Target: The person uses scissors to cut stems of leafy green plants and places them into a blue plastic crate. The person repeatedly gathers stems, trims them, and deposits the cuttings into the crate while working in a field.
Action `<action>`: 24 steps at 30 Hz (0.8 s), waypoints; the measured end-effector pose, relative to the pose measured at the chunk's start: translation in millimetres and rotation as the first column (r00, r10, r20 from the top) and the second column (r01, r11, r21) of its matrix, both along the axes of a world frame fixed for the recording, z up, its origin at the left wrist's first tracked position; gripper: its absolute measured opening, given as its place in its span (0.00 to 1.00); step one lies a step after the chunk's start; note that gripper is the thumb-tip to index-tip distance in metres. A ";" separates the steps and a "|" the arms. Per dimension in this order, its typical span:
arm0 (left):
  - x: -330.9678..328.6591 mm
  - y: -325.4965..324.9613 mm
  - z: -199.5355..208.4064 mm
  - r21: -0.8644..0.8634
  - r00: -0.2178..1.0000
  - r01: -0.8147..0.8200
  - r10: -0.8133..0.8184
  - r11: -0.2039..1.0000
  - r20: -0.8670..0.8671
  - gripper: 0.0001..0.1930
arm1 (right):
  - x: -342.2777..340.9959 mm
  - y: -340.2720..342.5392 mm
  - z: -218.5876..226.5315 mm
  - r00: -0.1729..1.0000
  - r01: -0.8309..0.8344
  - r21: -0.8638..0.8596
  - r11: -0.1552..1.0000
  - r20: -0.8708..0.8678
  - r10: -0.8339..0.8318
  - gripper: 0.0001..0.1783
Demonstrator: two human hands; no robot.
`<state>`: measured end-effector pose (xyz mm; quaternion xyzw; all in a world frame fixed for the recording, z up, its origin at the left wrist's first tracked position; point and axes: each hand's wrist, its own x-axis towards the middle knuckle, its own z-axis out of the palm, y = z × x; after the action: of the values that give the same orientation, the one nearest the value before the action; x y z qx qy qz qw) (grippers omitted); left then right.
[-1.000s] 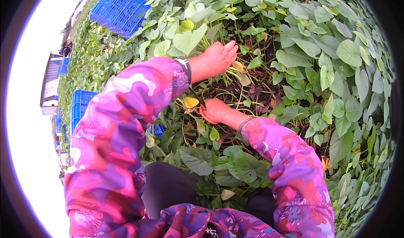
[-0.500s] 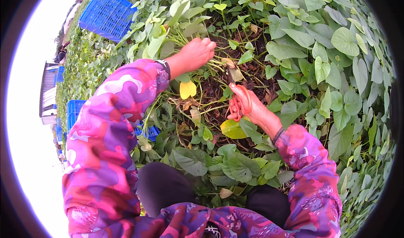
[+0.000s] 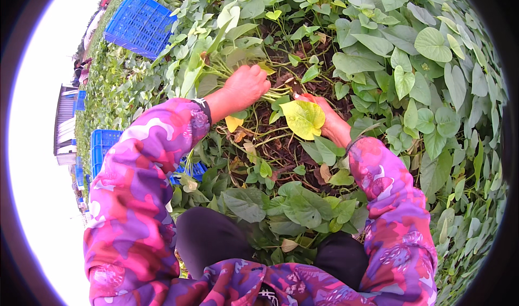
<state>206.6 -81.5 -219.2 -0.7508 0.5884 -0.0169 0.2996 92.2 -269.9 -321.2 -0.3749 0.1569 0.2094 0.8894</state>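
My left hand (image 3: 246, 88) is closed round a bunch of leafy green stems (image 3: 218, 68). Leaves spread from its far left side, and the stem ends (image 3: 278, 93) stick out to the right. Close by on the right, my right hand (image 3: 334, 124) grips red-handled scissors (image 3: 307, 97), right against those stem ends. A large yellow leaf (image 3: 303, 120) covers most of the scissors and the right fingers, so I cannot tell whether the blades are apart. Below both hands lie brown soil and dry leaves (image 3: 278, 149) with thin vines across them.
Dense heart-shaped green leaves (image 3: 432, 45) grow all round, thickest on the right. A blue plastic crate (image 3: 139, 23) stands at the far left, another blue crate (image 3: 104, 146) nearer, beside my left sleeve. Part of a blue container (image 3: 194, 172) shows by my left knee (image 3: 208, 238).
My right hand has moved up and left with the scissors to the stem ends. A yellow leaf now stands in front of it. My left hand has shifted slightly down and left with the bunch.
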 end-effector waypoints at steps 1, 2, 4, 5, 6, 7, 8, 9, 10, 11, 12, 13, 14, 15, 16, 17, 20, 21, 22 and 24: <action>-6.5 9.4 6.5 -0.013 0.998 -0.057 0.057 0.998 -0.023 0.05 | -2.2 -0.8 3.7 0.999 0.015 -0.067 0.998 -0.036 -0.017 0.13; -13.4 21.9 15.1 -0.033 0.993 -0.107 0.106 0.994 -0.049 0.05 | -7.3 -2.8 9.1 1.000 -0.013 -0.102 0.995 0.027 0.015 0.12; -30.1 49.2 32.7 -0.042 0.979 -0.196 0.193 0.980 -0.066 0.05 | -11.4 -5.6 23.2 0.985 0.028 -0.325 0.945 0.170 0.030 0.16; -41.5 64.5 41.0 -0.031 0.970 -0.236 0.234 0.971 -0.061 0.06 | -12.6 -9.0 30.7 0.985 0.022 -0.374 0.927 0.166 0.043 0.17; -51.3 79.3 49.1 0.018 0.954 -0.294 0.294 0.956 -0.058 0.07 | -11.0 -9.2 37.7 0.977 0.025 -0.293 0.956 0.211 0.039 0.20; -61.8 92.7 55.9 0.050 0.937 -0.340 0.343 0.939 -0.064 0.07 | -7.5 -8.3 43.5 0.979 0.026 -0.255 0.966 0.202 0.027 0.23; -72.4 103.4 60.7 0.083 0.919 -0.378 0.385 0.922 -0.088 0.06 | -2.8 -7.3 47.5 0.981 -0.010 -0.200 0.980 0.189 0.048 0.24; -81.9 111.5 65.3 0.102 0.907 -0.399 0.409 0.911 -0.103 0.06 | 3.7 -6.2 49.4 0.975 -0.042 -0.116 0.992 0.213 0.067 0.25; -90.5 117.1 70.5 0.120 0.897 -0.411 0.425 0.904 -0.123 0.06 | 11.0 -6.1 49.1 0.964 -0.103 -0.192 0.976 0.222 0.145 0.26; -98.0 119.7 75.9 0.165 0.884 -0.425 0.447 0.890 -0.134 0.06 | 22.5 4.2 46.0 0.974 -0.148 -0.270 0.952 0.126 0.187 0.27; -104.4 120.0 82.5 0.196 0.866 -0.449 0.479 0.872 -0.142 0.06 | 31.1 13.9 41.3 0.968 -0.178 -0.355 0.918 0.102 0.228 0.27; -108.0 117.9 90.4 0.144 0.866 -0.449 0.469 0.882 -0.176 0.05 | 37.6 25.5 35.2 0.962 -0.215 -0.439 0.872 0.061 0.268 0.27; -112.3 115.1 100.6 0.126 0.855 -0.464 0.481 0.877 -0.195 0.05 | 42.4 39.1 28.6 0.943 -0.245 -0.569 0.785 0.048 0.329 0.28; -116.1 111.9 112.6 0.184 0.815 -0.511 0.541 0.840 -0.207 0.05 | 46.5 55.4 22.0 0.902 -0.290 -0.693 0.660 0.032 0.431 0.31; -116.6 107.1 123.7 0.209 0.787 -0.541 0.578 0.815 -0.216 0.05 | 46.8 67.9 15.4 0.834 -0.292 -0.761 0.580 0.094 0.543 0.31; -112.9 103.9 136.5 0.118 0.851 -0.464 0.479 0.878 -0.215 0.06 | 45.9 83.4 9.8 0.772 -0.314 -0.837 0.447 0.050 0.634 0.31; -93.6 92.5 153.7 0.068 0.895 -0.368 0.373 0.927 -0.245 0.09 | 28.7 123.8 -2.1 0.631 -0.318 -0.917 0.240 -0.016 0.775 0.25; -88.4 86.6 147.7 0.045 0.884 -0.376 0.372 0.926 -0.284 0.10 | 22.5 134.4 -3.7 0.543 -0.290 -0.949 0.125 -0.056 0.838 0.23; -83.1 82.0 137.4 -0.042 0.888 -0.354 0.322 0.934 -0.327 0.12 | 16.4 137.6 -5.8 0.478 -0.234 -0.966 0.114 -0.012 0.878 0.23; -73.8 69.3 98.1 0.058 0.758 -0.501 0.470 0.863 -0.452 0.15 | 5.3 143.8 -6.6 0.443 -0.191 -0.977 0.098 0.003 0.897 0.21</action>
<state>132.8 -12.2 -121.1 -0.8700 0.4256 0.2162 0.1235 97.5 -126.1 -327.8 -0.8550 -0.2336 0.2961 0.3559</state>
